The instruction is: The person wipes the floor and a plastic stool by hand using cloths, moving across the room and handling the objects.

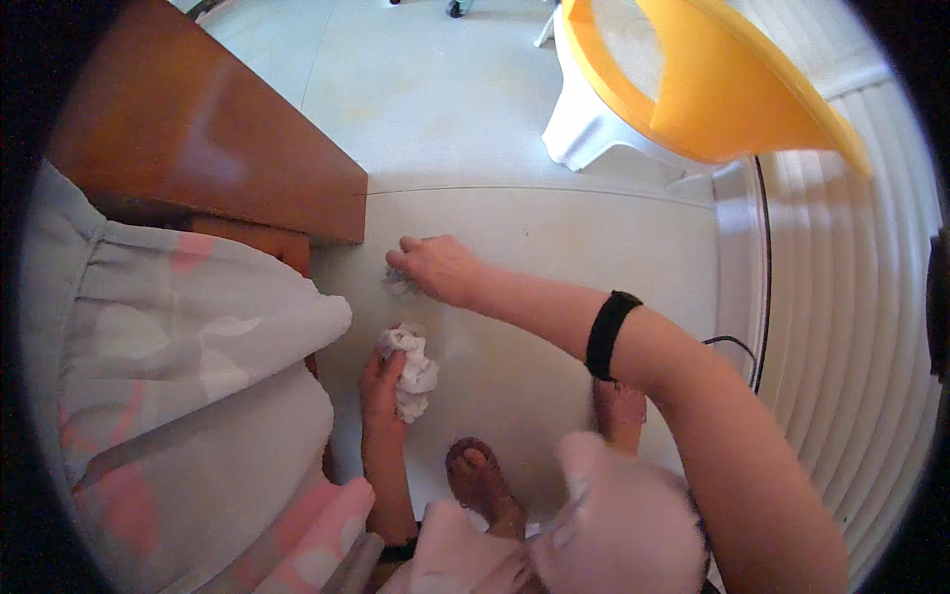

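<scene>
My left hand (382, 382) is closed around a crumpled white cloth (415, 375), low over the pale floor at lower centre. My right hand (441, 269) reaches across to the floor near the corner of a brown wooden cabinet (341, 200). Its fingertips are bent over a small greyish, wispy clump (398, 281), partly hidden beneath them; the picture does not settle what it is made of. A black band circles my right forearm.
Patterned grey and pink fabric (200, 319) hangs at the left, against the cabinet. A yellow and white plastic chair (742, 96) stands at upper right. Black cable (766, 260) runs beside a ribbed pale panel (831, 297). My feet are on the floor below.
</scene>
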The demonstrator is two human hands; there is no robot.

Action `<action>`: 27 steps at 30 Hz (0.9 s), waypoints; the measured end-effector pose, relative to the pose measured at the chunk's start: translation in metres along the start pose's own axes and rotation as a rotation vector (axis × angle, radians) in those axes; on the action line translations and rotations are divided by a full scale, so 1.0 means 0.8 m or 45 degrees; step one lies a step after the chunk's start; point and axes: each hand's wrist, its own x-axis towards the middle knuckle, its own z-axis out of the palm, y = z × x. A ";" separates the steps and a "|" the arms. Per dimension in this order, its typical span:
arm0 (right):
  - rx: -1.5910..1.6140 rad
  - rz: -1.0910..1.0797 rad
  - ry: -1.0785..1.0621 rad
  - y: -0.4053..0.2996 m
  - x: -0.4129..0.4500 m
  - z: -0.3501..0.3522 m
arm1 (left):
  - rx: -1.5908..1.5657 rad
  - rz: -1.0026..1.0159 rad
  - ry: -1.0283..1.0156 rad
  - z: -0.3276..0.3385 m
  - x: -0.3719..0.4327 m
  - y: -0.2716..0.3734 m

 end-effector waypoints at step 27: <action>-0.429 -0.196 -0.108 0.012 0.056 0.037 | 0.004 -0.189 0.202 -0.004 -0.014 0.013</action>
